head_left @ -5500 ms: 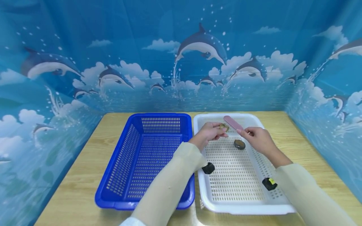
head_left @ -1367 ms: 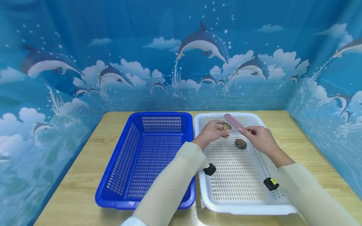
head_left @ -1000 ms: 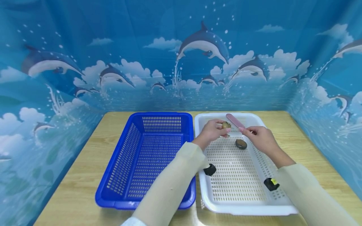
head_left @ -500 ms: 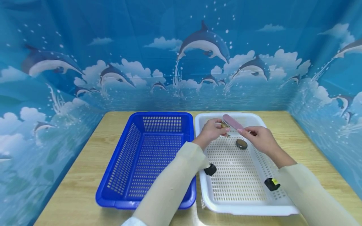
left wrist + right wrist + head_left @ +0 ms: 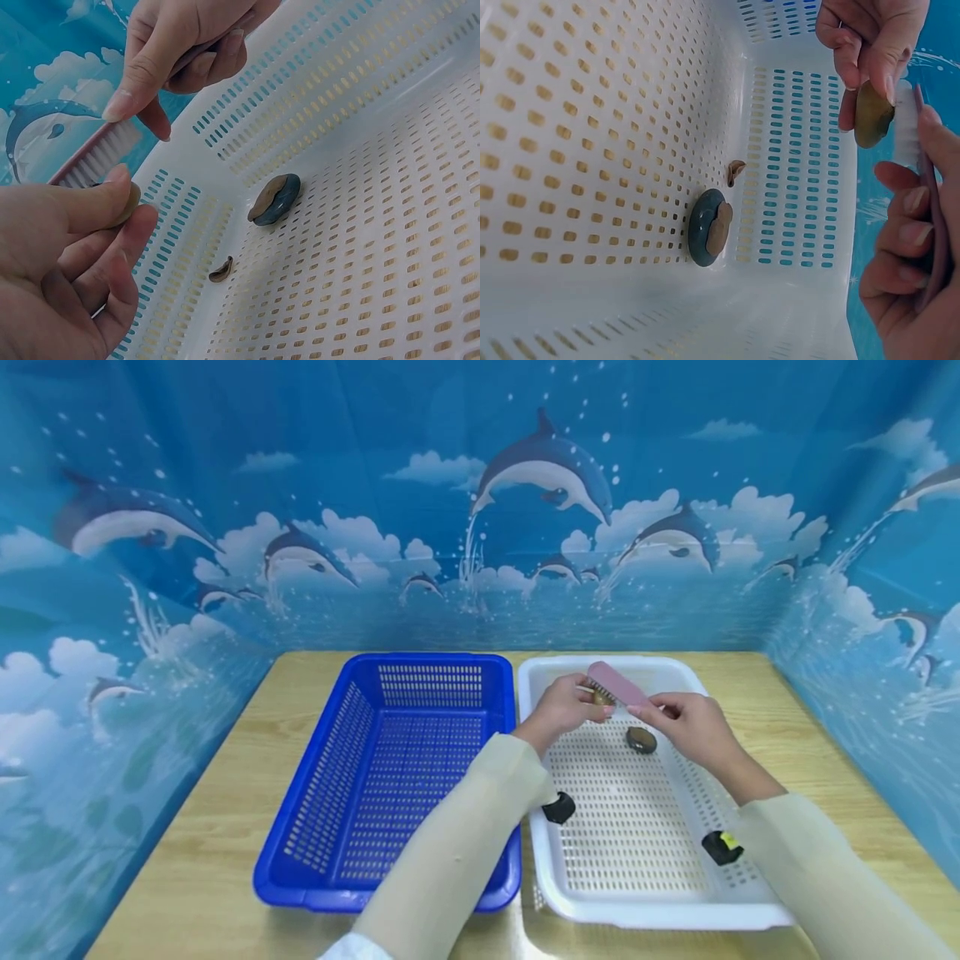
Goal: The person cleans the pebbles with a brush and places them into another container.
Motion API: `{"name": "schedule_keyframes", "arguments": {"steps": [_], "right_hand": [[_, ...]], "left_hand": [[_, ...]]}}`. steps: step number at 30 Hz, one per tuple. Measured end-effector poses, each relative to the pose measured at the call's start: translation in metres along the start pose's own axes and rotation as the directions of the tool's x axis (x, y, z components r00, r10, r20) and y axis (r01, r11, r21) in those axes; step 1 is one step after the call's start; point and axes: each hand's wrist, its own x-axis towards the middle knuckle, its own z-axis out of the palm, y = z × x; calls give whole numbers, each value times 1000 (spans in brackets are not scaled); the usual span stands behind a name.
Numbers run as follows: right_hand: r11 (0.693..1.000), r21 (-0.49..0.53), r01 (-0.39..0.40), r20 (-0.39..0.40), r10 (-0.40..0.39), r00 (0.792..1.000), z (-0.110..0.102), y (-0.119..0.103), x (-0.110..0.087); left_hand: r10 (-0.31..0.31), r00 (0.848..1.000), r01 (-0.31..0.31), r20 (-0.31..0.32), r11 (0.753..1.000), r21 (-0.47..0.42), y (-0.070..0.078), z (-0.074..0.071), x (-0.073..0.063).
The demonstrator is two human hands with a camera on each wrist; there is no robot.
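Over the far end of the white basket (image 5: 637, 917), my left hand (image 5: 562, 710) pinches a yellowish-brown oval piece of abalone (image 5: 871, 116) between thumb and fingers. My right hand (image 5: 693, 735) grips a pink-handled brush (image 5: 617, 682) with white bristles (image 5: 105, 154). The bristles lie against the abalone's edge in the right wrist view. Below the hands, a dark oval abalone (image 5: 641, 740) with a brown upper part rests on the basket floor. Near it lies a small curled brown scrap (image 5: 221, 269), seen in both wrist views.
A blue perforated basket (image 5: 386, 897) stands left of the white one on the wooden table (image 5: 217, 827). A dolphin-print curtain (image 5: 420, 485) rises behind and on both sides. Black wrist cameras (image 5: 558, 808) sit at the sleeve cuffs.
The brush has moved left and back onto the abalone after standing off it one second ago. The left hand has turned the abalone slightly. The dark abalone in the basket stays put.
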Motion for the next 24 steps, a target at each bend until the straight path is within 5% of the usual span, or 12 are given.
{"name": "schedule_keyframes", "arguments": {"steps": [11,18,24], "right_hand": [[997,-27,-66,-21,66,998,-3,-2,-1],[995,-15,-94,-4,94,996,-5,-4,-1],[993,-5,-122,16,122,992,-6,-5,0]], "left_hand": [[11,999,-10,34,999,-44,1,-1,-1],[17,1000,-17,-4,992,-125,1,-1,0],[-6,999,2,-42,996,-93,1,-1,2]]}}
